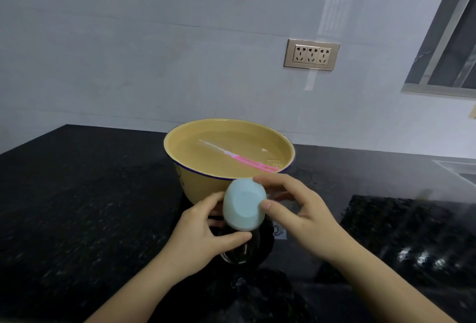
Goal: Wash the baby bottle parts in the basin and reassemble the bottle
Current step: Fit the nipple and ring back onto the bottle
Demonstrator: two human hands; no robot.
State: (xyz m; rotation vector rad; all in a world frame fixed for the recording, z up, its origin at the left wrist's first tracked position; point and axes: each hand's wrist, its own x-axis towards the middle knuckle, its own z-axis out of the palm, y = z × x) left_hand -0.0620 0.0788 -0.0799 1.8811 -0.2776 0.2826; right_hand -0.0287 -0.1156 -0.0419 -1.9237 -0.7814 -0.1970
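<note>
Closest to me, over the black desk [90,194], my left hand [203,230] grips the clear bottle [239,248] and my right hand [304,209] pinches its pale blue cap [243,204], which sits on the neck. I judge this as either uncapping or final closing; I cannot tell which. Beyond, the yellow basin [201,186] holds water and a pink brush [242,159]; behind are a wall socket [311,54] and a window [450,47].

Pale blue cap [243,205] between the fingers [275,208], above a clear bottle [239,249]. Just beyond the fingers, a yellow basin [195,183] with a dark blue rim holds a pink-and-white brush [239,157]. Beneath them, a black counter [77,207] flecked with grey. Far beyond, a beige socket [311,54] on a pale grey wall [154,39].
</note>
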